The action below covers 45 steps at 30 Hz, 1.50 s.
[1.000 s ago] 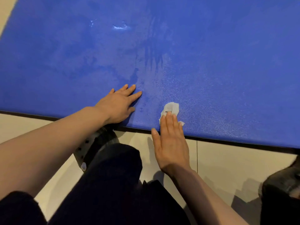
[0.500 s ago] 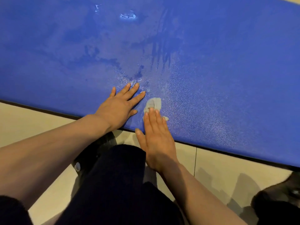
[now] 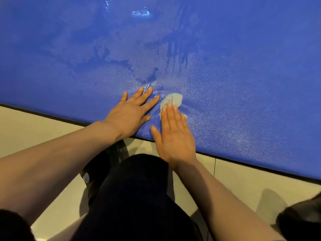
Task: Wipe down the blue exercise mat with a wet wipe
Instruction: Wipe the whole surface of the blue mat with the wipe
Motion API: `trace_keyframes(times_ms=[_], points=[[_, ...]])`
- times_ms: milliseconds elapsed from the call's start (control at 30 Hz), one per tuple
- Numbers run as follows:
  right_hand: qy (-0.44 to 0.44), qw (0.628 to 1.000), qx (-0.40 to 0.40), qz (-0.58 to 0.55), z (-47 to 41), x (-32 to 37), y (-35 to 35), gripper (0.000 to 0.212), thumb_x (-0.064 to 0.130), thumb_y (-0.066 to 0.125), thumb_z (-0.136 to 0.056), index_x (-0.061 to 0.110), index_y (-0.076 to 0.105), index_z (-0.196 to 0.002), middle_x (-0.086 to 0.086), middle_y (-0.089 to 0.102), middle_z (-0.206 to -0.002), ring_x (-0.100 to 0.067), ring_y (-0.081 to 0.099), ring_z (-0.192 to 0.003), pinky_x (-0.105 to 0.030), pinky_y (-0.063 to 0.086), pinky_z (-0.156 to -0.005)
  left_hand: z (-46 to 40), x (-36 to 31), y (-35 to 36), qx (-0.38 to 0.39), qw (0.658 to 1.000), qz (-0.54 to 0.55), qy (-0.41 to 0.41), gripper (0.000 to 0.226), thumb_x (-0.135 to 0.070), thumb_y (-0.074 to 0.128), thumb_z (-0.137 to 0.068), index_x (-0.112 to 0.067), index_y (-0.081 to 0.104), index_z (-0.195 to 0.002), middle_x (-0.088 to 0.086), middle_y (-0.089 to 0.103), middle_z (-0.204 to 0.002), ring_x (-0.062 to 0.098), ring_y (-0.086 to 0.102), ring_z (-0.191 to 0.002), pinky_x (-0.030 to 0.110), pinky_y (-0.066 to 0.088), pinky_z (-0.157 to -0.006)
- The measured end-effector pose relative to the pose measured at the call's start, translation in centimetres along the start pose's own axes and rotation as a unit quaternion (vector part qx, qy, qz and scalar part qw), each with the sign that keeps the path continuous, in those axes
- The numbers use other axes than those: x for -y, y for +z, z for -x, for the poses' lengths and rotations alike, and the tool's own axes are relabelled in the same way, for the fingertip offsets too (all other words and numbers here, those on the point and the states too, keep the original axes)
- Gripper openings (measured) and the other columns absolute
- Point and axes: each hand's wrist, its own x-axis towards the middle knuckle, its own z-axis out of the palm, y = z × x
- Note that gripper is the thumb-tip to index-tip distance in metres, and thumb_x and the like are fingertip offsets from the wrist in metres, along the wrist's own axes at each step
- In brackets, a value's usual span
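Note:
The blue exercise mat (image 3: pixel 243 58) fills the upper part of the head view, with dark wet streaks and a shiny damp patch near its middle. A crumpled white wet wipe (image 3: pixel 172 100) lies on the mat close to its near edge. My right hand (image 3: pixel 175 136) presses flat on the wipe with straight fingers, its palm over the mat's edge. My left hand (image 3: pixel 132 113) rests flat on the mat just left of the wipe, fingers spread.
Beige floor tiles (image 3: pixel 243 185) run along the mat's near edge. My dark-clothed knee (image 3: pixel 139 197) is below my hands. A dark shoe (image 3: pixel 302 218) sits at the lower right. A small scuffed tear (image 3: pixel 141 13) marks the mat at the top.
My right hand has slid the wipe left along the mat's near edge until it lies beside my left hand. The left hand has stayed planted.

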Motion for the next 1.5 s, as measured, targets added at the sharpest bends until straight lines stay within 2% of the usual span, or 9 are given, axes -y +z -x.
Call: trace_keyframes(times_ms=[100, 367, 567, 833, 933, 1133, 1300, 1400, 1500], points=[[-0.016, 1.0, 0.022, 0.007, -1.0, -0.4, -0.3, 0.072, 0.051, 0.013, -0.097, 0.004, 0.023, -0.151, -0.013, 0.019, -0.159, -0.024, 0.013, -0.149, -0.04, 0.009, -0.122, 0.1, 0.0, 0.1, 0.007, 1.0, -0.002, -0.001, 0.068, -0.038, 0.037, -0.103, -0.033, -0.012, -0.15, -0.004, -0.018, -0.161, 0.02, -0.013, -0.149, 0.05, 0.0, -0.118], [-0.003, 0.999, 0.026, 0.019, 3.1, -1.9, -0.8, 0.07, 0.05, 0.015, -0.101, 0.001, 0.033, -0.148, -0.017, 0.03, -0.155, -0.029, 0.024, -0.146, -0.046, 0.023, -0.118, 0.2, 0.0, 0.1, 0.001, 1.0, -0.011, -0.001, 0.066, -0.039, 0.035, -0.103, -0.033, -0.009, -0.152, -0.003, -0.018, -0.161, 0.021, -0.012, -0.149, 0.05, 0.001, -0.119], [0.034, 0.997, 0.069, 0.023, -6.4, -1.4, -2.6, 0.066, 0.048, 0.016, -0.104, 0.008, 0.0, -0.154, -0.009, -0.006, -0.162, -0.022, -0.007, -0.15, -0.037, -0.004, -0.121, 0.3, -0.1, -0.2, 0.016, 1.0, -0.004, -0.002, 0.065, -0.04, 0.034, -0.103, -0.032, -0.009, -0.152, -0.004, -0.018, -0.161, 0.019, -0.013, -0.149, 0.049, 0.001, -0.119], [-0.005, 0.998, 0.052, 0.036, 0.9, -4.1, -2.1, 0.073, 0.054, 0.009, -0.099, 0.006, 0.015, -0.154, -0.009, 0.01, -0.162, -0.023, 0.006, -0.15, -0.038, 0.005, -0.122, 0.1, 0.1, -0.1, 0.007, 1.0, 0.001, 0.005, 0.066, -0.039, 0.033, -0.104, -0.034, -0.023, -0.139, -0.005, -0.02, -0.16, 0.019, -0.015, -0.148, 0.05, -0.001, -0.119], [0.015, 0.998, 0.051, 0.028, -1.7, -3.3, -2.6, 0.075, 0.055, 0.009, -0.097, 0.007, 0.011, -0.154, -0.009, 0.005, -0.162, -0.023, 0.002, -0.15, -0.037, -0.001, -0.121, 0.1, 0.1, 0.1, 0.005, 1.0, 0.01, 0.002, 0.066, -0.039, 0.033, -0.104, -0.035, -0.022, -0.139, -0.004, -0.019, -0.16, 0.02, -0.014, -0.149, 0.05, -0.001, -0.119], [0.032, 0.997, 0.057, 0.042, -8.9, -3.2, -3.3, 0.068, 0.048, 0.019, -0.103, 0.007, 0.0, -0.154, -0.011, -0.005, -0.162, -0.024, -0.007, -0.15, -0.039, -0.004, -0.121, 0.3, -0.2, -0.1, -0.007, 1.0, -0.014, -0.004, 0.062, -0.041, 0.031, -0.104, -0.031, -0.004, -0.154, -0.004, -0.01, -0.162, 0.019, -0.005, -0.15, 0.048, 0.004, -0.119], [-0.013, 0.998, 0.048, 0.027, -3.8, -4.6, -2.9, 0.075, 0.054, 0.008, -0.096, 0.008, 0.009, -0.155, -0.008, 0.001, -0.162, -0.023, 0.0, -0.15, -0.038, 0.002, -0.122, -0.2, -0.1, -0.5, -0.142, 0.988, 0.055, 0.023, 0.057, -0.043, 0.034, -0.093, -0.013, 0.052, -0.138, 0.011, 0.056, -0.137, 0.033, 0.056, -0.121, 0.046, 0.04, -0.103], [-0.008, 0.997, 0.064, 0.029, -3.6, -4.7, -3.2, 0.075, 0.055, 0.009, -0.095, 0.007, 0.01, -0.154, -0.009, 0.002, -0.162, -0.024, 0.001, -0.15, -0.038, 0.002, -0.121, -1.4, 0.7, -1.3, -0.171, 0.983, 0.067, 0.026, 0.054, -0.036, 0.045, -0.093, -0.009, 0.049, -0.14, 0.013, 0.048, -0.144, 0.033, 0.049, -0.128, 0.045, 0.036, -0.108], [0.008, 0.997, 0.06, 0.041, -8.1, -4.2, -3.9, 0.076, 0.055, 0.005, -0.096, 0.006, 0.005, -0.154, -0.011, -0.002, -0.162, -0.025, -0.003, -0.15, -0.038, -0.004, -0.12, -3.3, 1.1, -2.1, -0.159, 0.984, 0.068, 0.031, 0.057, -0.031, 0.052, -0.098, -0.012, 0.035, -0.149, 0.008, 0.022, -0.159, 0.027, 0.023, -0.146, 0.044, 0.019, -0.119]])
